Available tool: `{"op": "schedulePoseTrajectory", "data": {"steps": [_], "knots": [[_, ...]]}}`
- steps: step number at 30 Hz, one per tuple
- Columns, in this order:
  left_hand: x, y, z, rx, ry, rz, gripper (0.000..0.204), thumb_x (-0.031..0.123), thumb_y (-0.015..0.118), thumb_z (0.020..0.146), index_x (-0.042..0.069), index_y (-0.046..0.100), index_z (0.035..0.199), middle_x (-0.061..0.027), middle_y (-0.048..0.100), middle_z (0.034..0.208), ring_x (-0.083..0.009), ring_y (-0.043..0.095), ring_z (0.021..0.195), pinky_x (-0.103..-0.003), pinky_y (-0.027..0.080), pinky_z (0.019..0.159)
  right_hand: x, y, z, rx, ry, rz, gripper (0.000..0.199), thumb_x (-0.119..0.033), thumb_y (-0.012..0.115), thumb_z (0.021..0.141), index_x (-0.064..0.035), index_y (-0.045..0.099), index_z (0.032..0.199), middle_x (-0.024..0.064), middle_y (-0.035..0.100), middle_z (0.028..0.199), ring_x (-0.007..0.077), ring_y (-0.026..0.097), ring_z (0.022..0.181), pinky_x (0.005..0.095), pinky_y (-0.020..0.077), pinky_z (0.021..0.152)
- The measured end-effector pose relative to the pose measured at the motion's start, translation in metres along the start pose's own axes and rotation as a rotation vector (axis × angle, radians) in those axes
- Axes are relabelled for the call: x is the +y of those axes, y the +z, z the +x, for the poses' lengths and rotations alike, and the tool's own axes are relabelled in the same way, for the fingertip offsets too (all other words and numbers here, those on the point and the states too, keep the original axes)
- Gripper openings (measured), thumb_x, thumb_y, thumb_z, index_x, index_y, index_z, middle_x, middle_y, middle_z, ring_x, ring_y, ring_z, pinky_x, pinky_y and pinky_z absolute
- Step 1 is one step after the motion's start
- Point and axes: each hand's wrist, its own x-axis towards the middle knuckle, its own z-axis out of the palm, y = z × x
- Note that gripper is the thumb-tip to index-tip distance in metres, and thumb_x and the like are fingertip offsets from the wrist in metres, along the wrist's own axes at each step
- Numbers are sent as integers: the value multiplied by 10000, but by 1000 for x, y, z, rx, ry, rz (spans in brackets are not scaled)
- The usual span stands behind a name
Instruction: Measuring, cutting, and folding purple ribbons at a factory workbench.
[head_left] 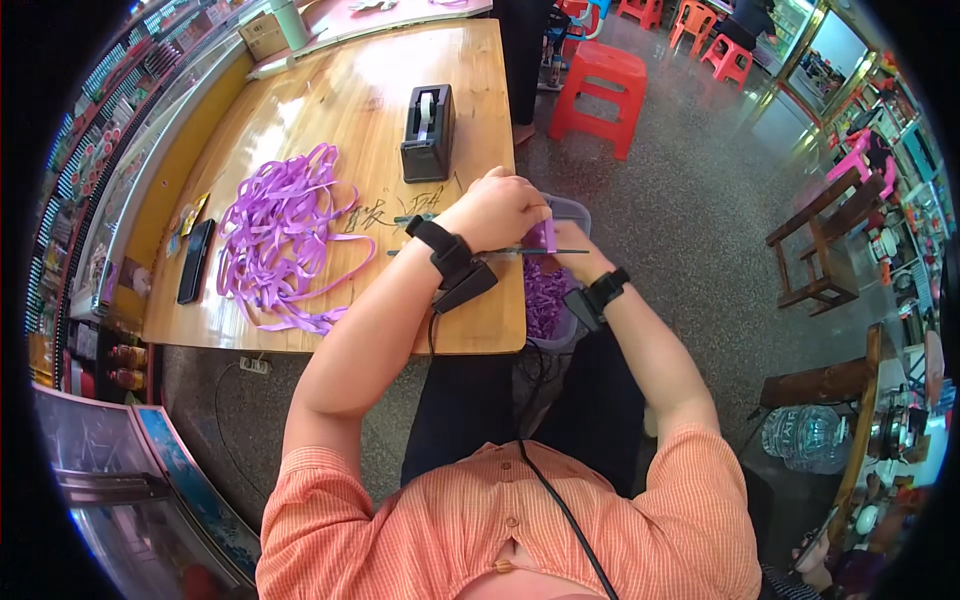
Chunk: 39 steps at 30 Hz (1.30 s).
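Observation:
My left hand (497, 212) is over the table's right edge, its fingers closed on a short stretch of purple ribbon (541, 236). Just right of it and lower, my right hand (580, 256) is closed at the same ribbon; its fingertips are partly hidden. A thin dark rod (505, 252) runs crosswise beneath my left hand and past the ribbon; what fixes it is hidden. Below both hands stands a translucent plastic bin (583, 215) holding many small purple pieces (545, 298). To the left, a loose heap of purple ribbon (280, 230) lies on the wooden table (380, 310).
A black tape dispenser (428, 135) sits beyond my left hand. A black phone (196, 262) lies left of the heap. Red plastic stools (602, 95) and a wooden chair (825, 245) stand on the floor, with a large water bottle (805, 437) at right.

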Motion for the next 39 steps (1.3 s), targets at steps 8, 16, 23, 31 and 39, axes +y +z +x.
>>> {"op": "schedulePoseTrajectory", "data": {"steps": [8, 16, 23, 31, 39], "knots": [[7, 11, 7, 0, -148, 99, 236, 304, 675, 905, 90, 759, 960, -114, 728, 999, -330, 631, 1036, -435, 472, 970, 11, 12, -66, 220, 186, -279, 223, -204, 651, 961, 4, 719, 1006, 19, 655, 776, 107, 592, 616, 249, 489, 553], [13, 4, 7, -47, -263, -2, 247, 299, 703, 884, 73, 771, 954, -150, 730, 933, -332, 686, 924, -421, 542, 843, -12, 25, -73, 292, -122, -283, 284, -170, 734, 898, 13, 710, 1113, 29, 707, 908, 101, 612, 685, 245, 498, 621], [18, 3, 12, -67, -260, -22, 260, 308, 712, 883, 69, 773, 965, -153, 726, 900, -329, 696, 885, -412, 550, 815, 7, 33, -55, 339, -176, -478, 229, -178, 716, 926, 1, 720, 1068, -7, 699, 840, 96, 613, 685, 247, 474, 612], [25, -4, 8, -90, -316, -66, 285, 312, 708, 894, 46, 767, 976, -156, 721, 870, -313, 706, 844, -409, 555, 795, 25, 41, -129, 233, 9, -120, 215, -173, 717, 929, 18, 732, 1027, 6, 686, 838, 81, 598, 681, 234, 494, 641], [17, -2, 9, -75, -267, -16, 285, 315, 703, 899, 48, 767, 976, -157, 723, 887, -312, 705, 862, -409, 552, 805, 18, 57, -171, 201, 57, -27, 185, -177, 751, 909, -18, 734, 1001, -4, 674, 869, 78, 613, 728, 232, 507, 657]]}}
